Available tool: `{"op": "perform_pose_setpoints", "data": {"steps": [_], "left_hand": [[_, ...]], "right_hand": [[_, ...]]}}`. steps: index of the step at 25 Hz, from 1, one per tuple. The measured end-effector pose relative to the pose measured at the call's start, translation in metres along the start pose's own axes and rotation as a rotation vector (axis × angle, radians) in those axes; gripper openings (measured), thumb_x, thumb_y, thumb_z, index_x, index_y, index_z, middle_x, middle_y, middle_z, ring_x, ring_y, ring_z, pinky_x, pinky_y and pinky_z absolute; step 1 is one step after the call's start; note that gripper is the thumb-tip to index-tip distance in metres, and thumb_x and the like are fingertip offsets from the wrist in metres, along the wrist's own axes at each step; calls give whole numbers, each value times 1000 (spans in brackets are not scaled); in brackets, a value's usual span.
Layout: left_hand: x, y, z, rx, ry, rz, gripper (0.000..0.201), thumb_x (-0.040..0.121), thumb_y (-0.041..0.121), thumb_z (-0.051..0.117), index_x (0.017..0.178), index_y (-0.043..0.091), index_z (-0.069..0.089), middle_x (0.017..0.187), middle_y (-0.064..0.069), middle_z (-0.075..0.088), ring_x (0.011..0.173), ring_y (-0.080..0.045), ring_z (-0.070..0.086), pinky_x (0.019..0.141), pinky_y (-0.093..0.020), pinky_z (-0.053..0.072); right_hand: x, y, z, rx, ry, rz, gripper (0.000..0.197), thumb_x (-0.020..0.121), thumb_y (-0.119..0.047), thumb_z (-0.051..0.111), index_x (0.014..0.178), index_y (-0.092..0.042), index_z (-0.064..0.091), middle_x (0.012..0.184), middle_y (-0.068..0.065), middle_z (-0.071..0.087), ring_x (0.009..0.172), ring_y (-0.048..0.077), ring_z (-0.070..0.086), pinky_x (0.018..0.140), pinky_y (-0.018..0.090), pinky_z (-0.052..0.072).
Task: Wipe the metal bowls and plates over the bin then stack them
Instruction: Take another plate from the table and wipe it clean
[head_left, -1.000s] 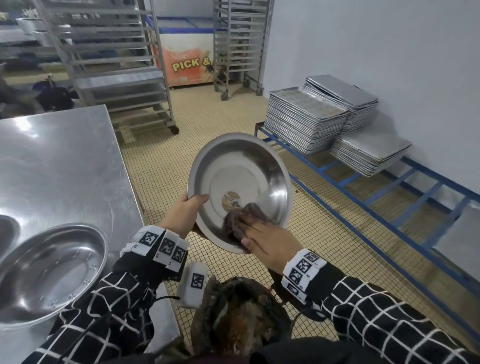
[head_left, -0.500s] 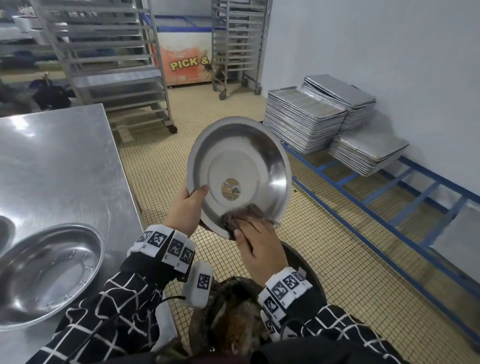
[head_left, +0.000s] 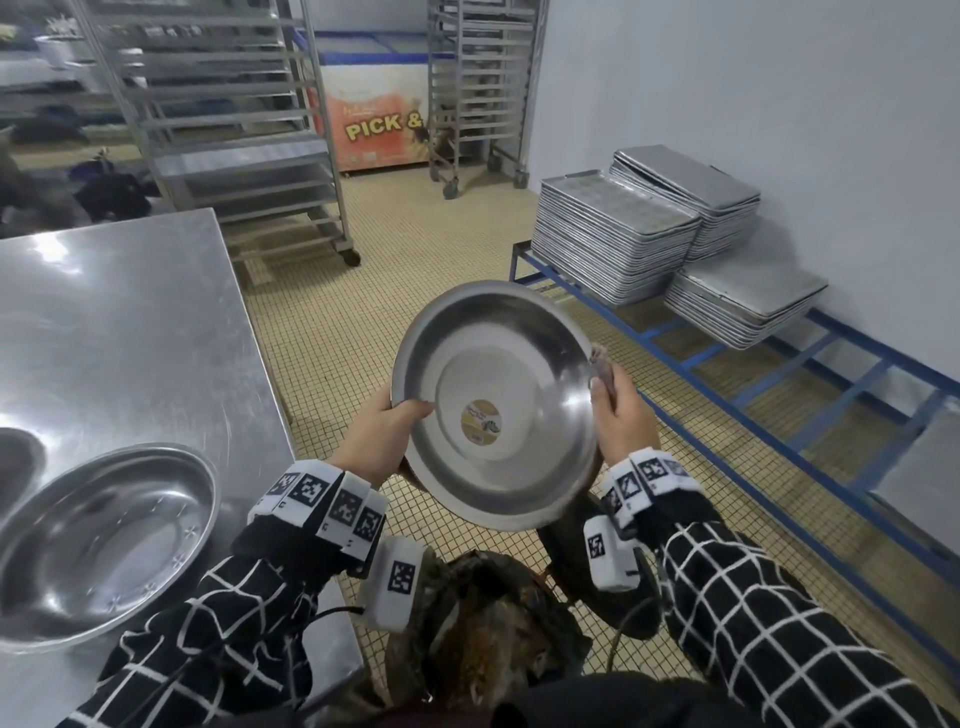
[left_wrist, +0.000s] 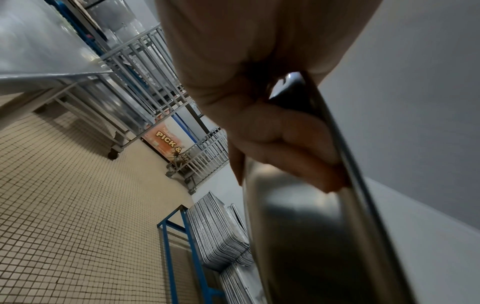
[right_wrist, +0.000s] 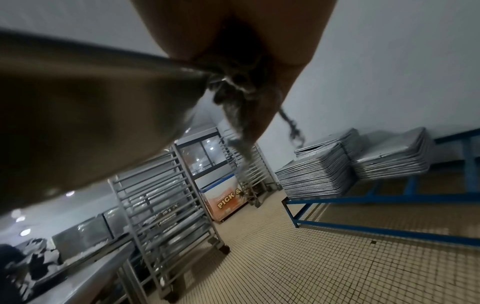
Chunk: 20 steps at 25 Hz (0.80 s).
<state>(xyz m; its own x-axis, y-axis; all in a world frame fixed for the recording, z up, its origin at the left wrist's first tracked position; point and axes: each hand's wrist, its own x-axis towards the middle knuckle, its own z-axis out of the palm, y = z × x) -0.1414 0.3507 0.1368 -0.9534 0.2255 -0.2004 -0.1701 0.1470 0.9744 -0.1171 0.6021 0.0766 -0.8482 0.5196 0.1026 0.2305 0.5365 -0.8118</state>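
A round metal bowl (head_left: 498, 374) with a small round sticker at its centre is held tilted, its inside towards me, above the bin (head_left: 587, 571). My left hand (head_left: 387, 434) grips its left rim, thumb inside; in the left wrist view its fingers (left_wrist: 293, 144) curl behind the rim of the bowl (left_wrist: 324, 236). My right hand (head_left: 621, 415) pinches a dark rag (head_left: 600, 364) over the bowl's right rim, thumb on the inside. In the right wrist view the rag (right_wrist: 239, 98) is bunched against the edge of the bowl (right_wrist: 91, 115). A second metal bowl (head_left: 98, 540) lies on the steel table (head_left: 130, 312) at the left.
The bin holds brownish waste (head_left: 483, 644) right below the bowl. Stacks of metal trays (head_left: 613, 239) sit on a low blue frame (head_left: 810, 395) along the right wall. Wheeled tray racks (head_left: 234, 130) and a chest freezer (head_left: 379, 124) stand on the tiled floor behind.
My right hand has carried the rag from the bowl's lower inside up to its right rim. The bowl has dropped slightly and tilted more towards me. The left hand's grip has stayed the same.
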Motion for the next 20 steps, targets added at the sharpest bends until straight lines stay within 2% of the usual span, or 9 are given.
{"op": "perform_pose_setpoints", "data": {"steps": [3,5,7,9,11,13,15,18,20], "left_hand": [[11,-9,-13,9,-35,-108,1,94,14,52,95,14,52,77,-12,61,59,-28,62,51,-37,52],[18,-15,-20,-22,-48,-154,20,93,17,55,109,6,55,77,-12,63,56,-25,63,48,-33,52],[22,-18,-21,-77,3,-72,31,91,20,57,119,5,54,80,-10,66,60,-23,65,53,-33,54],[20,-18,-17,-53,64,79,38,88,17,61,124,14,49,94,-10,68,71,-24,69,65,-38,58],[16,-18,-7,2,47,177,52,86,15,65,130,21,38,103,-7,65,78,-22,71,67,-37,59],[9,-17,7,-1,-33,213,51,86,13,66,127,21,37,103,-4,64,83,-21,71,64,-32,59],[7,-16,16,-59,-59,190,30,87,11,64,114,16,51,99,-6,67,89,-24,70,66,-31,59],[12,-14,11,-222,92,101,16,91,7,56,100,20,54,97,-8,65,88,-26,69,72,-36,58],[17,-15,1,-247,167,45,17,91,6,51,98,21,51,97,-8,62,91,-28,65,78,-42,58]], "right_hand": [[3,3,-12,91,-99,52,39,91,-48,54,111,-15,58,99,0,67,86,17,63,68,26,47],[-1,3,-12,131,-137,99,29,90,-41,60,105,-16,61,95,1,69,86,19,65,68,28,50],[-5,0,-7,206,-97,129,19,90,-32,62,102,-17,62,93,3,69,86,20,67,71,31,54],[-9,-7,-1,287,13,158,16,90,-28,62,101,-16,61,93,2,68,86,20,67,70,31,54],[-14,-21,8,393,129,200,16,91,-25,61,102,-14,58,95,2,65,88,19,65,68,28,52],[-20,-35,18,521,177,229,17,91,-24,60,104,-14,55,96,0,64,89,17,64,70,29,53],[-28,-47,26,638,172,220,19,92,-27,60,107,-17,55,96,-2,65,86,14,65,69,27,56],[-35,-50,33,611,110,193,23,95,-36,52,108,-18,56,95,-1,65,77,9,63,55,16,51],[-37,-46,31,633,112,238,21,96,-37,50,107,-21,55,97,0,63,80,11,63,59,23,56]]}}
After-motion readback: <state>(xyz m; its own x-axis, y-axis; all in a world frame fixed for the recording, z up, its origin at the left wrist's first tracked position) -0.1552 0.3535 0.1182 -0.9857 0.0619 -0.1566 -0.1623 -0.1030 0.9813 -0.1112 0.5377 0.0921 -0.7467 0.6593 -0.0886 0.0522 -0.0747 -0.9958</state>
